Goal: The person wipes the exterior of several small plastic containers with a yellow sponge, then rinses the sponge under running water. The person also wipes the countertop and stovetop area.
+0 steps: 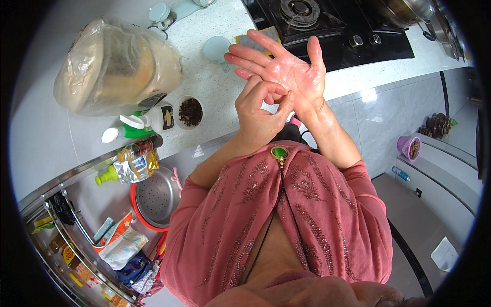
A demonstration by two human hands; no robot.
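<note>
My right hand (293, 75) is palm up with its fingers spread and holds nothing; its palm and wrist look wet and shiny. Against the base of that palm, my left hand (264, 101) is curled, thumb and index fingertips together, with nothing visible between them. Beyond the fingers, a light blue cup (216, 49) stands on the speckled counter (226, 111). A grey cloth with yellow edging (264, 38) lies partly behind my right hand, beside the black gas hob (339, 53). A white cup of dark dried bits (190, 112) stands left of my hands.
Far left on the counter are a large plastic-wrapped item (115, 69), a white bottle (157, 118) and a green bottle (134, 131). Metal pans (406, 11) stand at the upper right. Lower left are a metal rack (73, 215) and a perforated steel basin (157, 195).
</note>
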